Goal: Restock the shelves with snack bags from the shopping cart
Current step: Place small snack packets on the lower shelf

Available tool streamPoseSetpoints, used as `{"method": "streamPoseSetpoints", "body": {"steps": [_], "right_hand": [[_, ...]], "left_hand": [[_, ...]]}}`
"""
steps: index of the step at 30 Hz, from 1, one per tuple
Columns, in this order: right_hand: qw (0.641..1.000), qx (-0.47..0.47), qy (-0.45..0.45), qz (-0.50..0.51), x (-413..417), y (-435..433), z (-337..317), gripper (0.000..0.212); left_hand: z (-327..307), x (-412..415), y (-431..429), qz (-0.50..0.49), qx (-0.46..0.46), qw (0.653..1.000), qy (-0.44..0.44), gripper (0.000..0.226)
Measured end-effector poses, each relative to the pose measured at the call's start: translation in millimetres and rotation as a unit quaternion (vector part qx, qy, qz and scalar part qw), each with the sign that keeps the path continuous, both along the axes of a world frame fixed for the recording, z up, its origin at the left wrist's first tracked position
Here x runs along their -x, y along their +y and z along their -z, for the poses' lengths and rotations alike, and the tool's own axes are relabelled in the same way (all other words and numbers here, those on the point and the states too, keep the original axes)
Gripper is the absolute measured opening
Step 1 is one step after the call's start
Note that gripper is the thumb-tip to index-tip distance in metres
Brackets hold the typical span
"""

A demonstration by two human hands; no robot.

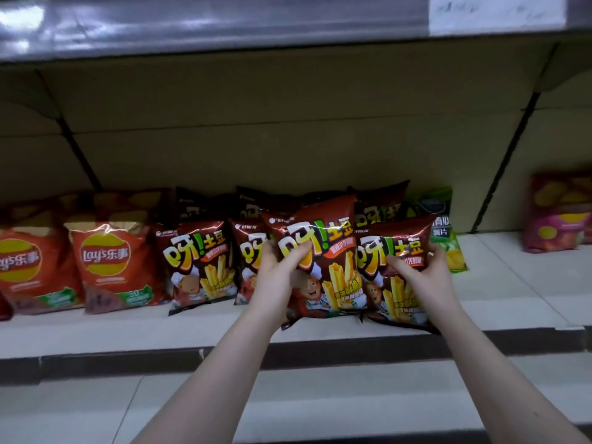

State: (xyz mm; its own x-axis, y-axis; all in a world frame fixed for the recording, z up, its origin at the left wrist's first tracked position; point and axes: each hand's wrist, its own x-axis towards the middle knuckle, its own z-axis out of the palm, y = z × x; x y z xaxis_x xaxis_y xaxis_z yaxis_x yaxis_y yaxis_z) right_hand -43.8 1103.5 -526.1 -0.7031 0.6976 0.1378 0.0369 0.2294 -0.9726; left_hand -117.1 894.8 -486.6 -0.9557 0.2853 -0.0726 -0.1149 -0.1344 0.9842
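On the white shelf [512, 283] stands a row of dark red potato-stick snack bags. My left hand [282, 270] grips the tallest middle bag [333, 270] by its left side, thumb across the front; the bag stands upright, slightly tilted. My right hand [423, 270] holds the red bag to its right [397, 251], fingers curled over the bag's front and right edge. Two more red bags of the same kind [198, 267] stand to the left. The shopping cart is out of view.
Two orange Lay's bags [105, 264] stand at the shelf's left. Black bags [378, 206] line the back row. A green bag [445, 229] sits right of my right hand, and a pink bag [557, 213] farther right. An upper shelf edge [224, 24] hangs overhead.
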Motion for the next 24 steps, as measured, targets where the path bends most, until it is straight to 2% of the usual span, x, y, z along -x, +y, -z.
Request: {"method": "streamPoseSetpoints", "body": {"steps": [4,8,12,17,20,24], "right_hand": [[1.000,-0.001,-0.004,0.014,-2.2,14.1,-3.8,0.071],[0.999,-0.002,0.002,0.036,-8.9,27.4,-4.2,0.068],[0.998,-0.001,-0.006,0.061,-13.8,44.1,0.9,0.063],[0.998,0.023,-0.002,0.061,-5.7,48.3,-0.3,0.069],[0.998,0.031,-0.003,0.053,7.1,42.4,-2.1,0.069],[0.998,0.023,-0.056,0.031,26.8,39.5,4.2,0.073]], "left_hand": [[5.0,1.8,27.1,-0.003,0.034,0.999,0.028,0.081],[10.9,0.2,45.5,-0.003,0.009,1.000,0.016,0.078],[21.3,3.7,54.2,-0.021,0.067,0.997,0.044,0.051],[28.8,12.5,52.1,-0.070,0.129,0.988,0.051,0.067],[31.8,19.4,51.3,-0.082,0.149,0.984,0.055,0.065],[35.6,20.0,56.6,-0.126,0.209,0.965,0.098,0.067]]}}
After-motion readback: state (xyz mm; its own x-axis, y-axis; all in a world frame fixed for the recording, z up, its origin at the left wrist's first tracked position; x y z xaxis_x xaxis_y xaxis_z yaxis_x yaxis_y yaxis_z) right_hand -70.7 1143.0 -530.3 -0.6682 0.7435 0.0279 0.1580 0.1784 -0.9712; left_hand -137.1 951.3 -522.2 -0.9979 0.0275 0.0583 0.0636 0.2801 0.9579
